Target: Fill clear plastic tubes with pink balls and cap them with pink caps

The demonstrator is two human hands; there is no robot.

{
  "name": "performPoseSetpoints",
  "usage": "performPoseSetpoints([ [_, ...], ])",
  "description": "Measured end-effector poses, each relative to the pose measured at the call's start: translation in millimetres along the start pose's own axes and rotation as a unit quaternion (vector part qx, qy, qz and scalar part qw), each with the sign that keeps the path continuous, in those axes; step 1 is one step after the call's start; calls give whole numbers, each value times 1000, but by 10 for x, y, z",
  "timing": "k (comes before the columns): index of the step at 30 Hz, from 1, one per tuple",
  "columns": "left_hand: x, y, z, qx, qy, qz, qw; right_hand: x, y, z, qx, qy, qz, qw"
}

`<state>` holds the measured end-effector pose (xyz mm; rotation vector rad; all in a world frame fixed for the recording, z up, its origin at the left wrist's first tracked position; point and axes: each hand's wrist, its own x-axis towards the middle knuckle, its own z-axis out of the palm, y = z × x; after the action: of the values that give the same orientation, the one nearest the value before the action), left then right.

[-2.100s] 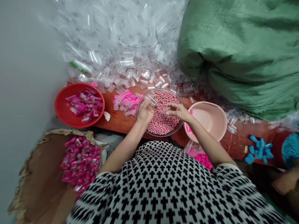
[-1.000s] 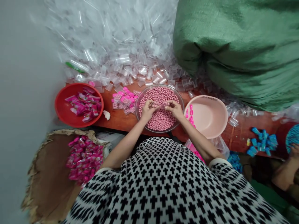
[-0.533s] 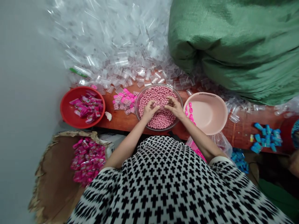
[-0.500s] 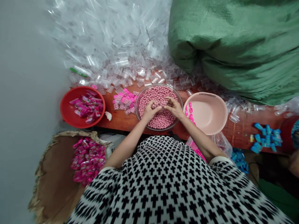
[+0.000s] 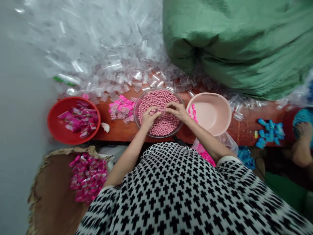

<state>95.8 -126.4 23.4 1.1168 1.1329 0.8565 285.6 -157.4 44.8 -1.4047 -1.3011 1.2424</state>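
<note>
Both hands meet above a round metal bowl point(image 5: 135, 115) full of pink beads point(image 5: 158, 95). My left hand point(image 5: 149, 118) pinches one end of a small clear plastic container point(image 5: 161, 110) between thumb and fingers. At its other end, my right hand point(image 5: 178, 111) has its fingertips closed on the same container. Pink beads seem to show through it, though the fingers partly cover it. Left of the bowl lies a pile of clear containers with pink caps point(image 5: 122, 107), several with beads inside. Bright pink caps point(image 5: 193, 110) rest inside the pale pink basin point(image 5: 212, 112) beside my right wrist.
A red basin point(image 5: 55, 130) holds pink packets; more packets point(image 5: 89, 178) fill a torn carton point(image 5: 46, 189) below. Clear plastic containers point(image 5: 117, 65) heap behind, beside a large green sack point(image 5: 234, 52). Blue pieces point(image 5: 270, 132) lie right, near another person's hand point(image 5: 303, 137).
The view has shifted, so most things appear further left. Both my hands keep hold of the container over the beads. The other person's hand at the right is more in view.
</note>
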Motion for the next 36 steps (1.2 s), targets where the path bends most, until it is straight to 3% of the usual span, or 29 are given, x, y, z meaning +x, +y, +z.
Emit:
performPoseSetpoints([
  [3,1,18,4,-48,13,-62,997,-186,79,12,-77,47,8,996],
  [5,-12,60,26,-68,17,-80,994,-350,119,-92,-130,80,10,988],
  [7,-39,107,67,-80,9,-90,993,-505,171,-313,-164,156,47,973],
  [10,-79,146,152,-88,-17,-101,991,-628,314,-763,-248,260,179,916],
  [13,-77,145,229,-89,-36,-95,991,-613,502,-1082,-364,197,314,854],
  [15,-56,144,260,-86,-35,-82,992,-584,606,-1132,-408,144,361,827],
  [17,-37,156,274,-81,-28,-70,994,-578,675,-1095,-428,131,367,815],
  [21,-45,218,308,-91,-23,-73,993,-658,688,-1040,-419,173,360,815],
  [23,-77,257,363,-103,-41,-84,990,-710,600,-1063,-393,196,324,838],
  [25,-119,298,452,-112,-70,-88,987,-738,426,-1072,-380,198,227,875],
  [27,-163,343,557,-121,-96,-82,985,-728,179,-1028,-375,161,87,909],
  [30,-209,414,675,-128,-127,-63,982,-648,-218,-872,-318,55,-91,942],
  [32,-222,465,685,-120,-132,-39,983,-576,-417,-757,-252,17,-133,958],
  [36,-227,562,549,-41,-108,47,992,-447,-598,-601,-145,59,-109,982],
])
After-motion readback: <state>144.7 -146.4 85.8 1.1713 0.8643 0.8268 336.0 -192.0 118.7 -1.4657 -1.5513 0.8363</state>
